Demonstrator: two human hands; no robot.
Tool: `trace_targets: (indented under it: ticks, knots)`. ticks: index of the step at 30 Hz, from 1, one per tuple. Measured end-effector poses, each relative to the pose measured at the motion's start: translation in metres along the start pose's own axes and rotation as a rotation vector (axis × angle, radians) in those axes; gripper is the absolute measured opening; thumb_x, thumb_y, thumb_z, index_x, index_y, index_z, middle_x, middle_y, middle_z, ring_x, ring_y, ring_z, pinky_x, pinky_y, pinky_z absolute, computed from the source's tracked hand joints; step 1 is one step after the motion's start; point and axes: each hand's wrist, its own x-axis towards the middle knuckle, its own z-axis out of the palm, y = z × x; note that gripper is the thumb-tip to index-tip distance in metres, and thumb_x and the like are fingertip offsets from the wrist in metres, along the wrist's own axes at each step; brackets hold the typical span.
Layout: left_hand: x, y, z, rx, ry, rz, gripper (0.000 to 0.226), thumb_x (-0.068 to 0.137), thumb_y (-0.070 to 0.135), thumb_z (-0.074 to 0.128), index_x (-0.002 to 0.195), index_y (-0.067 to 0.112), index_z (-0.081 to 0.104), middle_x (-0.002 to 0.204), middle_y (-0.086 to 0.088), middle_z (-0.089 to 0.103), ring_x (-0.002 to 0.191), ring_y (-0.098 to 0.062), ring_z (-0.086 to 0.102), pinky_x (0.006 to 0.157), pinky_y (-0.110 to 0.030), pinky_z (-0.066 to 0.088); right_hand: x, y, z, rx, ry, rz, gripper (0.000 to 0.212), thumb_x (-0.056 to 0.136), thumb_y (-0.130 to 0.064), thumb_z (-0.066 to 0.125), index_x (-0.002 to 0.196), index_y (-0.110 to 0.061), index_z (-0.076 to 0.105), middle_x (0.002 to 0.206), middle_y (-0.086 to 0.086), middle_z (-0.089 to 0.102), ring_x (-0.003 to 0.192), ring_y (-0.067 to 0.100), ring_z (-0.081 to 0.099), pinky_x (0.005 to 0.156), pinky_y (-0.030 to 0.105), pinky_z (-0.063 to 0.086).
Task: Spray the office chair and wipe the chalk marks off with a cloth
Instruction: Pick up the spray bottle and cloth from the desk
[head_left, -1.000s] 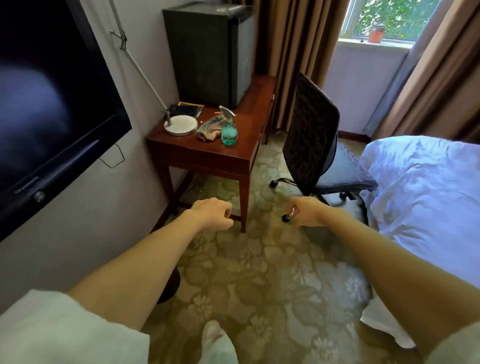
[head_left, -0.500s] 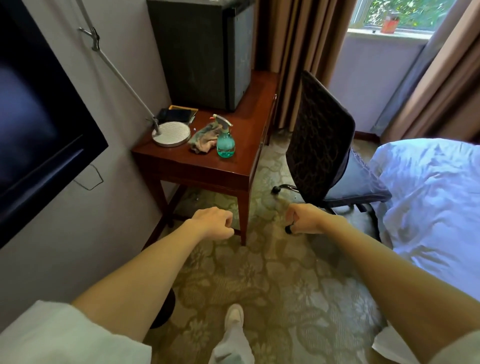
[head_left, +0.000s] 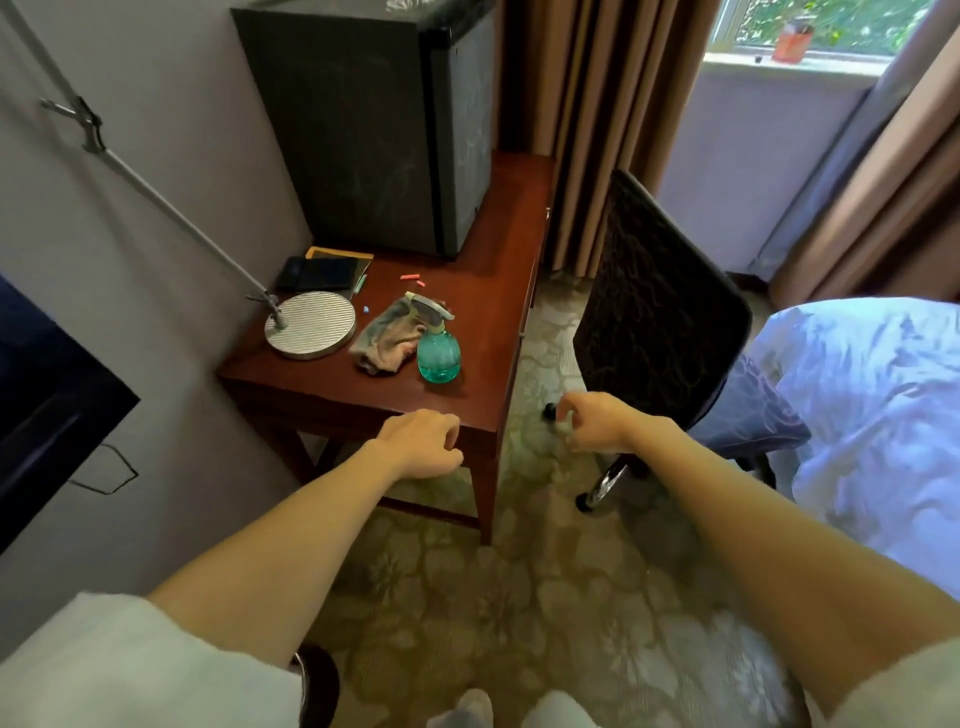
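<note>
A black office chair (head_left: 657, 306) stands right of the wooden table (head_left: 488, 280), its backrest turned toward me and covered in faint squiggly marks. Near the table's front edge a teal spray bottle (head_left: 439, 358) stands upright. A crumpled greyish-pink cloth (head_left: 387, 343) lies touching it on the left. My left hand (head_left: 421, 441) hovers at the table's front corner, fingers loosely curled, holding nothing. My right hand (head_left: 597, 421) hangs in front of the chair's lower backrest, fingers relaxed and apart, also holding nothing.
A black mini fridge (head_left: 374, 119) fills the back of the table. A round lamp base (head_left: 310, 332), a dark wallet (head_left: 319, 273) and chalk pieces (head_left: 413, 279) lie by it. A bed (head_left: 878, 405) sits right of the chair, a TV (head_left: 47, 410) hangs left, and curtains (head_left: 587, 130) hang behind.
I have stepped closer to the table and chair, and both hands have risen toward the table edge. My right hand's fingers have loosened from a fist.
</note>
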Motion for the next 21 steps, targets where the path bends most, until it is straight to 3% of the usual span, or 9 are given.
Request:
trace_targets:
  ticks: [7,9,12,16,21]
  knots:
    - [0.054,-0.015,-0.003,-0.046,0.043,-0.045,0.022,0.082,0.042,0.051,0.092,0.022,0.054,0.1,0.004,0.058,0.094,-0.021,0.055,0.07,-0.034,0.039,0.063,0.017,-0.021,-0.016,-0.022,-0.018,0.044,0.081,-0.016,0.063,0.123,-0.016,0.05,0.105,0.004,0.055,0.094,0.023,0.055,0.077,0.035,0.051]
    - [0.067,-0.022,-0.002,-0.06,0.043,-0.084,0.022,0.084,0.042,0.051,0.095,0.023,0.054,0.103,0.003,0.057,0.096,-0.022,0.054,0.07,-0.034,0.039,0.087,0.021,-0.025,-0.028,-0.058,-0.047,0.044,0.081,-0.015,0.062,0.123,-0.016,0.05,0.115,0.007,0.056,0.099,0.025,0.056,0.081,0.037,0.052]
    - [0.088,-0.035,-0.007,-0.097,0.058,-0.167,0.023,0.084,0.041,0.052,0.098,0.023,0.052,0.104,0.003,0.056,0.097,-0.022,0.055,0.071,-0.033,0.039,0.128,0.027,-0.038,-0.055,-0.099,-0.088,0.044,0.083,-0.013,0.064,0.124,-0.014,0.049,0.124,0.009,0.056,0.108,0.027,0.055,0.076,0.03,0.044]
    - [0.117,-0.051,-0.024,-0.163,0.107,-0.29,0.029,0.083,0.041,0.055,0.103,0.02,0.051,0.108,0.001,0.055,0.102,-0.023,0.055,0.079,-0.036,0.043,0.182,0.027,-0.075,-0.103,-0.133,-0.131,0.057,0.089,-0.013,0.062,0.14,-0.007,0.038,0.133,0.016,0.052,0.118,0.031,0.052,0.076,0.027,0.037]
    - [0.158,-0.07,-0.04,-0.303,0.215,-0.447,0.067,0.082,0.047,0.06,0.138,0.02,0.037,0.138,0.001,0.045,0.125,-0.023,0.047,0.098,-0.043,0.044,0.249,0.02,-0.119,-0.141,-0.115,-0.228,0.064,0.088,-0.02,0.064,0.142,-0.006,0.032,0.137,0.017,0.046,0.122,0.032,0.048,0.084,0.033,0.041]
